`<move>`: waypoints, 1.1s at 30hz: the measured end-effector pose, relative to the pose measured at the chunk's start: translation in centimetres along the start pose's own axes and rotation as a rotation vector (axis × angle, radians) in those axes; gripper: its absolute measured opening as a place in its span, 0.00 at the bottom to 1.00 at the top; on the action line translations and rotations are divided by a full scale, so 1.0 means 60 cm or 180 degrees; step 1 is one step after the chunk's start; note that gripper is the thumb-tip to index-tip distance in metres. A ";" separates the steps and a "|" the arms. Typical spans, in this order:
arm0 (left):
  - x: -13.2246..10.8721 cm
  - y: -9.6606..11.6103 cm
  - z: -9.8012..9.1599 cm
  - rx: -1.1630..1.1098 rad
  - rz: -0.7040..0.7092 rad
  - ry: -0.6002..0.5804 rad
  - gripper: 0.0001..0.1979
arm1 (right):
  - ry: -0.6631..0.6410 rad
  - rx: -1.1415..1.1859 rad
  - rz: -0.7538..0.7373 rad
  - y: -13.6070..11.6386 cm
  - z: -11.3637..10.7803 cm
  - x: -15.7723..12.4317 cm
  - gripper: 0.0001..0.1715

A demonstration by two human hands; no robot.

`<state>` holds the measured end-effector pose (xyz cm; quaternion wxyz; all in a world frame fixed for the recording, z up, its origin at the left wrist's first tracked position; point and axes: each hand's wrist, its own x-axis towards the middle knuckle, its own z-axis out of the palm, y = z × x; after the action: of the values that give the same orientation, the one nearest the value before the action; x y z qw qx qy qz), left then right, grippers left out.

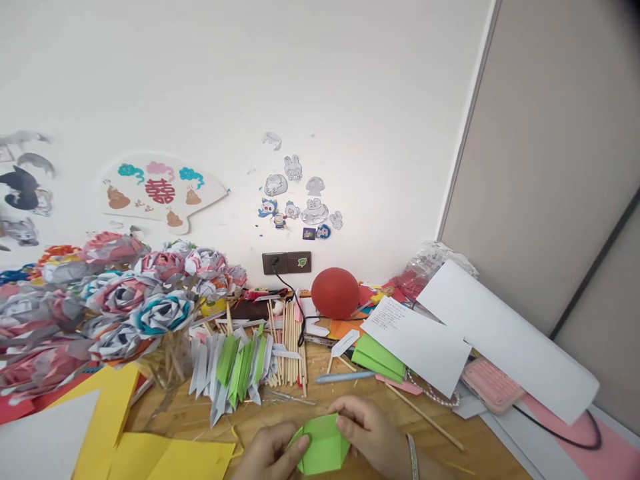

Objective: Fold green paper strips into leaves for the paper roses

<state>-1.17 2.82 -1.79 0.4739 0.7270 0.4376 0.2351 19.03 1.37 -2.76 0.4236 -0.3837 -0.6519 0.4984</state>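
A piece of folded green paper [323,448] is held between my two hands low in the view, over the wooden table. My left hand [273,450] pinches its left edge, thumb on top. At its upper right corner, my right hand [367,430] grips with thumb and fingers; a bracelet circles that wrist. Creases run across the paper and its right side slants to a point. Just beyond my hands lie a row of folded white and green paper strips [235,367], a blue pen [346,377] and a stack of green paper [379,359].
Paper flowers [163,310] crowd the left side, with yellow paper [170,457] before them. Wooden sticks [290,343] and a red balloon [335,293] lie along the wall. To the right are a handwritten sheet [415,343], rolled white paper [510,340] and a pink case [493,385].
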 end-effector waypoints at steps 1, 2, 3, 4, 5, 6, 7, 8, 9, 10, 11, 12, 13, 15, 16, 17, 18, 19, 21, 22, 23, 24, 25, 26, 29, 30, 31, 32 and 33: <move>-0.001 0.003 0.000 0.0036 -0.0019 -0.0036 0.32 | -0.0050 0.0032 -0.0015 -0.003 0.002 -0.002 0.29; -0.001 0.006 -0.001 0.0057 -0.0059 -0.0063 0.31 | -0.0101 0.0064 0.0004 -0.006 0.004 -0.004 0.29; -0.001 0.007 -0.001 0.0059 -0.0098 -0.0088 0.31 | -0.0137 0.0079 0.0039 -0.008 0.005 -0.005 0.28; -0.001 0.006 -0.001 0.0045 -0.0123 -0.0104 0.31 | -0.0151 0.0067 0.0073 -0.009 0.006 -0.005 0.28; -0.001 0.004 -0.001 0.0021 -0.0132 -0.0120 0.31 | -0.0140 0.0035 0.0091 -0.009 0.006 -0.004 0.27; 0.000 0.000 0.000 -0.0011 -0.0136 -0.0133 0.31 | -0.0125 -0.0012 0.0088 -0.008 0.005 -0.003 0.27; 0.002 -0.004 0.000 -0.0060 -0.0149 -0.0137 0.32 | -0.0114 -0.0045 0.0074 -0.006 0.003 -0.001 0.27; 0.003 -0.008 0.000 -0.0135 -0.0180 -0.0126 0.32 | -0.0104 -0.0038 0.0055 -0.003 0.001 0.000 0.28; 0.006 -0.012 0.000 -0.0225 -0.0224 -0.0102 0.32 | -0.0113 0.0022 0.0039 0.000 -0.001 0.002 0.29; 0.008 -0.016 0.000 -0.0318 -0.0271 -0.0063 0.32 | -0.0139 0.0115 0.0035 0.002 -0.003 0.003 0.30; 0.010 -0.018 0.001 -0.0400 -0.0309 -0.0016 0.33 | -0.0175 0.0221 0.0038 0.004 -0.005 0.004 0.30; 0.011 -0.019 0.001 -0.0470 -0.0331 0.0031 0.33 | -0.0208 0.0322 0.0043 0.005 -0.006 0.005 0.31; 0.012 -0.019 0.001 -0.0522 -0.0337 0.0067 0.33 | -0.0233 0.0404 0.0057 0.005 -0.006 0.005 0.31; 0.011 -0.016 0.001 -0.0574 -0.0319 0.0071 0.33 | -0.0242 0.0459 0.0130 0.004 -0.003 0.004 0.29; 0.010 -0.013 0.002 -0.0587 -0.0311 0.0055 0.33 | -0.0223 0.0425 0.0178 0.002 -0.001 0.003 0.26; 0.009 -0.011 0.002 -0.0591 -0.0308 0.0039 0.33 | -0.0196 0.0371 0.0231 0.000 0.001 0.002 0.24; 0.009 -0.008 0.002 -0.0590 -0.0312 0.0024 0.33 | -0.0175 0.0310 0.0285 -0.002 0.003 0.002 0.21; 0.008 -0.007 0.002 -0.0583 -0.0313 0.0026 0.32 | -0.0167 0.0263 0.0329 -0.004 0.005 0.002 0.19; 0.008 -0.006 0.002 -0.0562 -0.0297 0.0029 0.32 | -0.0158 0.0254 0.0363 -0.008 0.006 0.002 0.16; 0.008 -0.006 0.002 -0.0552 -0.0283 0.0015 0.32 | -0.0156 0.0285 0.0360 -0.008 0.006 0.002 0.15; 0.008 -0.007 0.002 -0.0541 -0.0271 0.0000 0.32 | -0.0162 0.0325 0.0356 -0.009 0.006 0.002 0.14; 0.008 -0.007 0.002 -0.0528 -0.0268 -0.0020 0.32 | -0.0167 0.0358 0.0360 -0.009 0.006 0.002 0.13; 0.008 -0.007 0.003 -0.0509 -0.0271 -0.0033 0.32 | -0.0169 0.0367 0.0373 -0.009 0.006 0.002 0.12; 0.008 -0.007 0.003 -0.0481 -0.0277 -0.0037 0.32 | -0.0158 0.0360 0.0392 -0.009 0.006 0.002 0.12; 0.006 -0.001 0.002 -0.0395 -0.0252 0.0001 0.32 | -0.0103 0.0275 0.0467 -0.008 0.008 0.001 0.10; 0.004 0.002 0.001 -0.0375 -0.0230 0.0002 0.32 | -0.0089 0.0240 0.0489 -0.008 0.009 0.001 0.09; 0.003 0.005 0.000 -0.0359 -0.0209 -0.0002 0.31 | -0.0081 0.0213 0.0505 -0.008 0.010 0.001 0.09; 0.002 0.008 0.000 -0.0345 -0.0197 -0.0024 0.31 | -0.0085 0.0189 0.0517 -0.009 0.010 0.000 0.09; 0.001 0.010 -0.001 -0.0331 -0.0193 -0.0052 0.31 | -0.0100 0.0163 0.0522 -0.009 0.010 0.000 0.08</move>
<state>-0.94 2.79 -1.24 0.5215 0.6898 0.4427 0.2371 18.42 1.05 -2.35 0.3807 -0.4169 -0.6119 0.5539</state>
